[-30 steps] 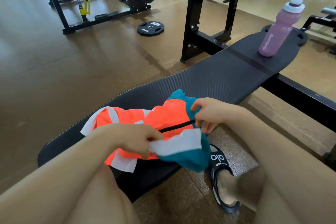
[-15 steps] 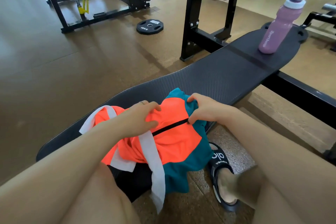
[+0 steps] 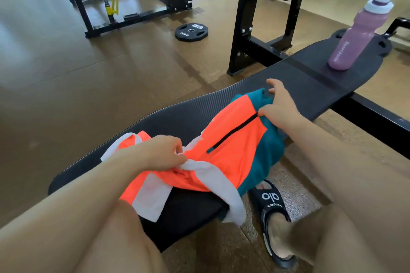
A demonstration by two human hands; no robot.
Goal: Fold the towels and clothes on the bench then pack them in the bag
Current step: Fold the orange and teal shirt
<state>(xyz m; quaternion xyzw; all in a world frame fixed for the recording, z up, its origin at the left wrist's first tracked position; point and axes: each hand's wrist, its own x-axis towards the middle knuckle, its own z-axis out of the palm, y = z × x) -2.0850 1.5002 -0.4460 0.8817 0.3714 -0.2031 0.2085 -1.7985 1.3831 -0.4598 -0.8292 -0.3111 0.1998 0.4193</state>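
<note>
An orange, teal and white garment (image 3: 230, 146) with a black zip lies across the black bench pad (image 3: 177, 115), its teal and white edges hanging over the near side. My left hand (image 3: 162, 153) pinches a white strip of it at the near left. My right hand (image 3: 279, 104) pinches the fabric at the far end of the zip, its other fingers spread above the teal part. No bag or towel is in view.
A pink water bottle (image 3: 355, 35) stands upright on the bench's far end. A black rack frame (image 3: 246, 29) stands behind the bench, and a weight plate (image 3: 191, 32) lies on the floor. My foot in a black slide sandal (image 3: 271, 213) is below the bench's near side.
My hands have moved apart, the right one farther along the bench, the left one nearer. The garment is stretched out longer along the pad, with the zip now straighter.
</note>
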